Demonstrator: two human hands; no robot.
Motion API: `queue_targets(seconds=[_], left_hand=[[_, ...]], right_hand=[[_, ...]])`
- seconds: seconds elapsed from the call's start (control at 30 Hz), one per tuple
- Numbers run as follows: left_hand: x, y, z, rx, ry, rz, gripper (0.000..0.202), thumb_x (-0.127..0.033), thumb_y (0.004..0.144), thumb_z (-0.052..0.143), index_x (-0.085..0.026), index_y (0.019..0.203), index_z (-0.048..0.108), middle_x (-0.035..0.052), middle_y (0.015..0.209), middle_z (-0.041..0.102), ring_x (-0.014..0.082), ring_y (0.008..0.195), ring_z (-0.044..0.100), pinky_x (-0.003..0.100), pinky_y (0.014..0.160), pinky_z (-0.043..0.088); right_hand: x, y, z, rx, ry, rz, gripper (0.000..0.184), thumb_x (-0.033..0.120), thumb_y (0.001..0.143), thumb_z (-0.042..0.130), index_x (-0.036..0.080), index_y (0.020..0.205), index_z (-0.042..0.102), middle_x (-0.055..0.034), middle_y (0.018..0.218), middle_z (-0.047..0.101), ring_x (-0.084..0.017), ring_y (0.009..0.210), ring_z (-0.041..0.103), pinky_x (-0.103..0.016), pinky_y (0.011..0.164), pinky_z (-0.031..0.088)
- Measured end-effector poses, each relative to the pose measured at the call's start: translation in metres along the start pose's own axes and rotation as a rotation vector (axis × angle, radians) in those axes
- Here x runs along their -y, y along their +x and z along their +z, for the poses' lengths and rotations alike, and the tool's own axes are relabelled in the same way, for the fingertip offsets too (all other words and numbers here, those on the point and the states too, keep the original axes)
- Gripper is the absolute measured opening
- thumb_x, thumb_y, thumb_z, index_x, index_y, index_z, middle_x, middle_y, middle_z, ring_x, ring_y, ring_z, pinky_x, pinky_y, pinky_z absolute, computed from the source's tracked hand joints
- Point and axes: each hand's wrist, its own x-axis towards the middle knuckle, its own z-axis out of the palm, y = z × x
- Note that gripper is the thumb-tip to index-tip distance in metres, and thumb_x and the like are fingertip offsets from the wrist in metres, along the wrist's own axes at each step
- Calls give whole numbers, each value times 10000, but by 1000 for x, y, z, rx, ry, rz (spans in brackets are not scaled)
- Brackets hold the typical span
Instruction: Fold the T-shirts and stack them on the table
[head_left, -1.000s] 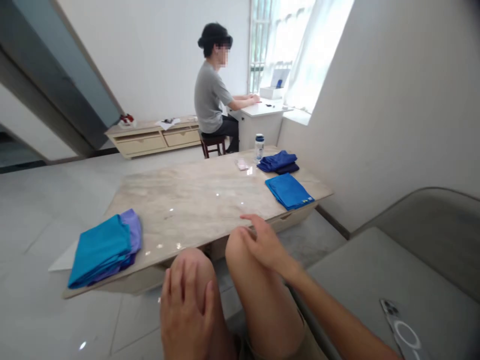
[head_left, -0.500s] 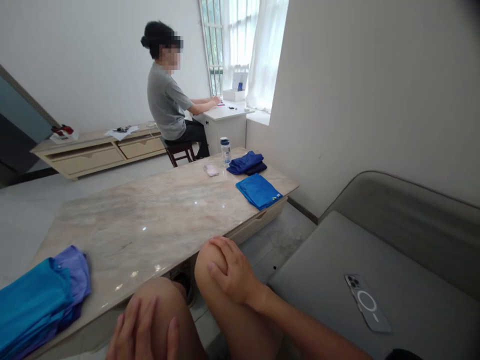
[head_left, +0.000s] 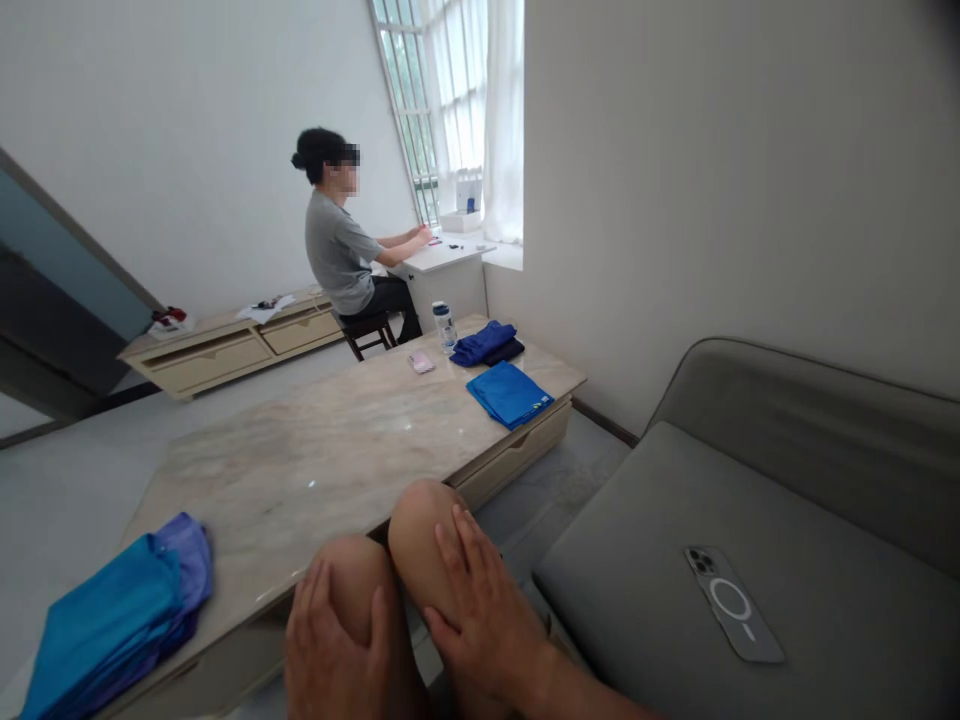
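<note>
Your right hand has slid back from the knee top to lie flat on the leg, and your left hand now rests on the other knee. Both grips are loose and flat, holding nothing. Nearest to them, on the desk at your left, lies the teal and purple cloth pile (soft, light, floppy); I think pinching a folded edge would work best. Farther along lie a folded blue cloth, a darker bundle and a bottle. A phone lies on the sofa.
</note>
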Motion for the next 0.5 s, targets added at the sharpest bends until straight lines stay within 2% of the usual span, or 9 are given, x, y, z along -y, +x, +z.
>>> queue_targets(seconds=[0.07,0.1,0.17,0.3,0.4,0.5], left_hand=[[-4,4,-10,20,44,-232,974,-676,939,605,-100,1688,370,294,1644,517,495,1502,536,706,1225,454],[-2,5,-14,46,49,-326,1040,-716,912,633,-107,1704,342,292,1637,527,499,1474,564,697,1197,486],[4,3,-19,98,27,-426,1048,-742,894,653,-154,1707,349,254,1654,531,467,1480,574,643,1201,505],[22,-20,-26,64,19,-361,985,-742,944,576,-169,1714,356,220,1701,488,421,1561,499,596,1281,440],[40,-37,-30,35,31,-386,1000,-750,949,555,-161,1730,344,223,1705,477,438,1569,481,629,1300,406],[59,-43,-32,29,-3,-437,1006,-732,932,619,-184,1736,359,209,1707,479,464,1557,487,668,1300,387]], right_hand=[[-1,-12,-1,-12,-30,6,1120,316,917,760,178,1821,113,-194,1864,139,-445,1673,300,-619,1279,464],[-2,-15,-1,-22,-36,14,1133,317,917,757,167,1822,93,-202,1861,153,-449,1668,308,-626,1275,465],[-5,-15,0,-41,-31,32,1130,337,937,738,149,1820,59,-212,1850,193,-442,1663,323,-629,1273,467],[-15,-9,-4,-25,43,32,1069,373,982,700,157,1816,68,-209,1834,243,-413,1663,330,-625,1277,462],[-21,-9,-11,37,140,34,1039,387,979,713,204,1812,119,-185,1832,260,-407,1654,355,-631,1272,468],[-21,-10,-11,82,203,97,1132,423,942,767,239,1819,76,-175,1825,288,-433,1625,406,-661,1248,490]])
